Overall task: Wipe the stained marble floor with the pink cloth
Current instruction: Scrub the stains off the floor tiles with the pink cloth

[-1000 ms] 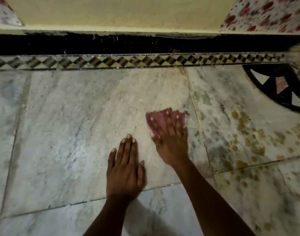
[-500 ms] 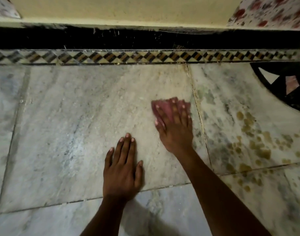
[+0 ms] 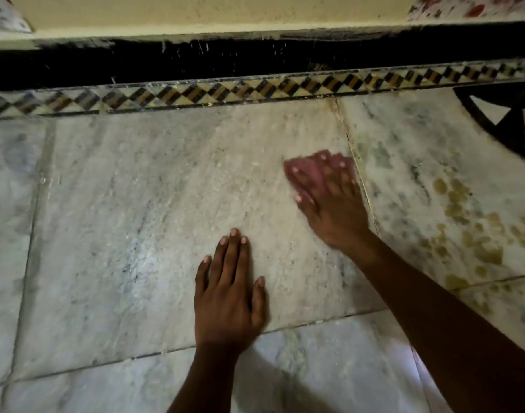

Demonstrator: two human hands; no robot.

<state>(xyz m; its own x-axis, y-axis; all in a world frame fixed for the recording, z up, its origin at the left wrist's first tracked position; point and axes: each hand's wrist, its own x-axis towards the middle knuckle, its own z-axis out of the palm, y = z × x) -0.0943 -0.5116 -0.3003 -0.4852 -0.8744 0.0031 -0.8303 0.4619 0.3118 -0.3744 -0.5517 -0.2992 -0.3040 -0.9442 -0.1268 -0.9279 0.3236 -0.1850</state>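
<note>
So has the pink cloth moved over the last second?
Yes. The pink cloth under the right hand slid toward the patterned border strip, beside the same tile joint.

I am looking down at what seems a home floor: pale marble slabs (image 3: 142, 222) are running to a checkered border strip (image 3: 255, 87) at twelve o'clock, a black skirting (image 3: 195, 62) and cream wall (image 3: 195, 13) rising behind it.

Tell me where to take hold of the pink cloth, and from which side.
Take the pink cloth by its far edge, past the fingertips, coming from the wall side. It lies flat on the marble floor, with the right hand pressing its near part.
</note>
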